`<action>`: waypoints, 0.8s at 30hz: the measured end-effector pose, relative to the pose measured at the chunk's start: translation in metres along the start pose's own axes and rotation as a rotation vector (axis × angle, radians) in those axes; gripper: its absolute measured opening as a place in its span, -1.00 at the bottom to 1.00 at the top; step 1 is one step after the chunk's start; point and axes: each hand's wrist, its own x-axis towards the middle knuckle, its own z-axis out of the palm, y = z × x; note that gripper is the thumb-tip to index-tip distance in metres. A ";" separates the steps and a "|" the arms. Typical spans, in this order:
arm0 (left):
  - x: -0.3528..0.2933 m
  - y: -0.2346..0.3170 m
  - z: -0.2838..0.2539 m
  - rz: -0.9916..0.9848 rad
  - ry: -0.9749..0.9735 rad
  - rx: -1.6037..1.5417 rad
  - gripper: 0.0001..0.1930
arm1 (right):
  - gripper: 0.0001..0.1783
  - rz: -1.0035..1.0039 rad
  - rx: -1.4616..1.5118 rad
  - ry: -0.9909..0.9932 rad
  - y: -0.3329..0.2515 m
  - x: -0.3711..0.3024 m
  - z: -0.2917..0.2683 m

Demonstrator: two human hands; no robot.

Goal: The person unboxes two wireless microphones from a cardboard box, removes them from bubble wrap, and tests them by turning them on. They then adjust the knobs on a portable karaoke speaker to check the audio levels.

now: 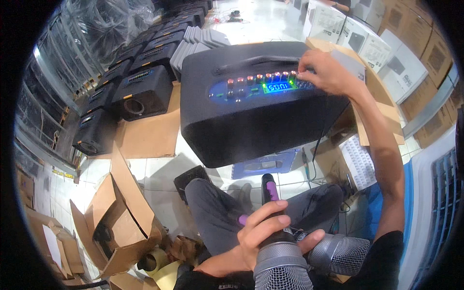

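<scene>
A large black speaker [251, 116] stands in front of me, its top panel carrying a row of knobs and a lit blue-green display [279, 87]. My right hand [326, 72] rests on the panel's right end, fingertips on the knobs beside the display. My left hand [263, 232] is closed around two microphones [280, 241]: one with a black and purple handle pointing away from me, its silver mesh head [281, 268] toward me, and a second whose grey mesh head [338, 253] sticks out to the right.
Rows of black speakers [140, 92] line the floor at the left. Open cardboard boxes [121, 222] lie at lower left, flat cardboard [150, 135] under the speakers. White cartons [367, 43] stack at upper right. A cable [316, 145] hangs beside the speaker. My knees [212, 203] sit below it.
</scene>
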 end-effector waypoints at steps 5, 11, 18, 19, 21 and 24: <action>0.025 -0.016 -0.002 0.089 -0.135 0.082 -0.28 | -0.77 0.009 0.089 0.023 0.002 -0.001 -0.005; 0.053 -0.042 0.000 -0.004 -0.275 0.088 -0.32 | -0.82 0.080 0.245 0.225 0.007 -0.014 -0.022; 0.051 -0.065 0.015 -0.073 -0.241 0.108 -0.38 | -0.82 0.177 0.382 0.234 0.007 -0.018 -0.014; 0.049 -0.066 0.017 -0.092 -0.257 0.095 -0.39 | -0.82 0.134 0.356 0.237 0.007 -0.017 -0.011; 0.047 -0.067 0.019 -0.113 -0.269 0.086 -0.40 | -0.81 0.068 0.304 0.230 0.005 -0.014 -0.006; 0.043 -0.069 0.023 -0.112 -0.287 0.150 -0.33 | -0.81 -0.016 0.214 0.185 0.006 -0.010 -0.005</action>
